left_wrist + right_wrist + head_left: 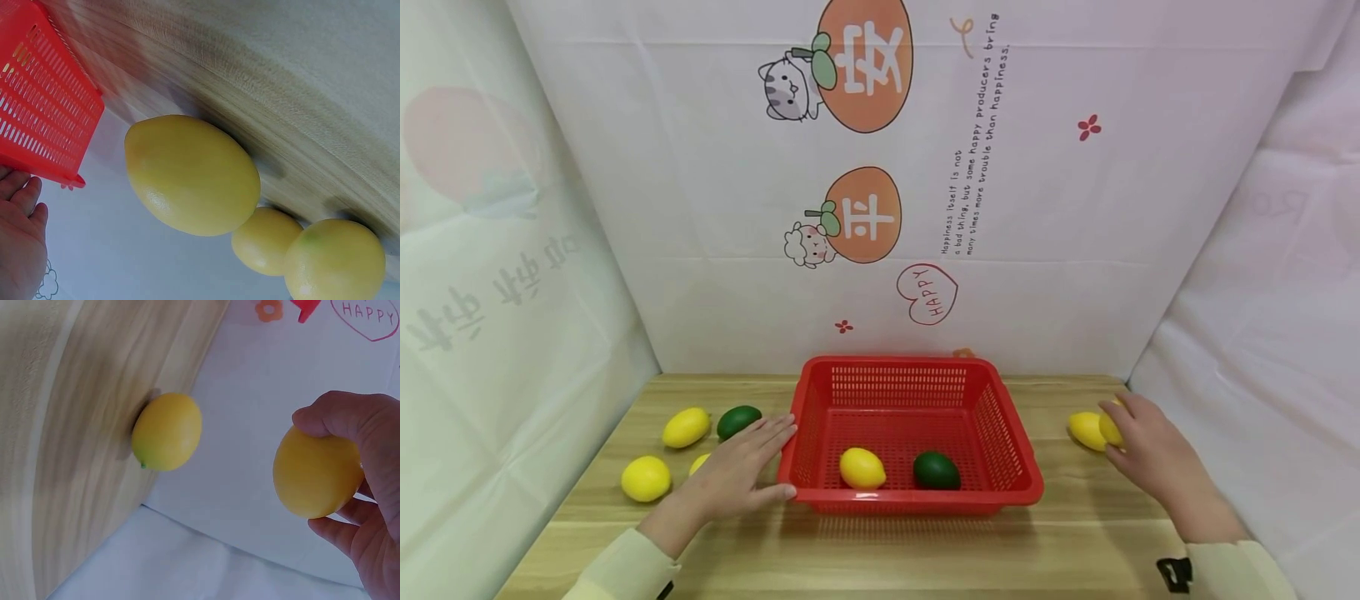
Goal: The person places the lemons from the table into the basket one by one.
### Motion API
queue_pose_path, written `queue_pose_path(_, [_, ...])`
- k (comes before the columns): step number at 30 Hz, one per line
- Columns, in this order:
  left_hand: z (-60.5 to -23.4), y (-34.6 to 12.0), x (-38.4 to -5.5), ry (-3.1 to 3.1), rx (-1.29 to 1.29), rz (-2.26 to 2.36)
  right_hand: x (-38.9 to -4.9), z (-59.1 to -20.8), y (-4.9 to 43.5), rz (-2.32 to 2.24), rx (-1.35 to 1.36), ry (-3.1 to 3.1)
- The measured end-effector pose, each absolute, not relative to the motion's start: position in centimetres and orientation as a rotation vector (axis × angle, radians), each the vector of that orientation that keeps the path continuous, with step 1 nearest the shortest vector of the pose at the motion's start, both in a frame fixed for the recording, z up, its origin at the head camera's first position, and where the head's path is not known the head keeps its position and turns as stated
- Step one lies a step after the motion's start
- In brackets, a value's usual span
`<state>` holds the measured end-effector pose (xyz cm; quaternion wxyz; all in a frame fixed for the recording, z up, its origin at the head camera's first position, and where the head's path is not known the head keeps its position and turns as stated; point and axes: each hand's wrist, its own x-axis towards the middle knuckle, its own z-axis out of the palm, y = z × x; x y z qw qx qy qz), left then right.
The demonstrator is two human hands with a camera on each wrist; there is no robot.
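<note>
My right hand (1157, 454) grips a lemon (315, 475) between thumb and fingers, lifted off the table at the right. Another lemon (1086, 431) lies on the wood just left of it. The left hand (737, 471) rests with extended fingers against the left rim of a red plastic basket (1030, 483). Inside that basket lie a yellow lemon (862, 468) and a dark green lemon-shaped fruit (936, 471). Around the left hand are several lemons, one (700, 463) partly hidden by it, and a dark green fruit (737, 421) behind the fingers.
The wooden table (925, 558) is bounded by a printed white cloth (715, 317) at the back and white cloths at both sides. Two lemons, one (686, 427) farther back and one (646, 479) nearer, lie on the table's left.
</note>
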<state>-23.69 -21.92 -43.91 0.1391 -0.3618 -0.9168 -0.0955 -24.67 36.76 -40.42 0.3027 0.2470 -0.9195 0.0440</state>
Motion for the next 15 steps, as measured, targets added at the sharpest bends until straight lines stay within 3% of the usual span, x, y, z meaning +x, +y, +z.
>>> queue_pose_path(15, [-43.8,-21.8,-23.7,-2.67,-1.032,-0.265,-25.0,-39.2,34.3,0.062,0.787,-2.339])
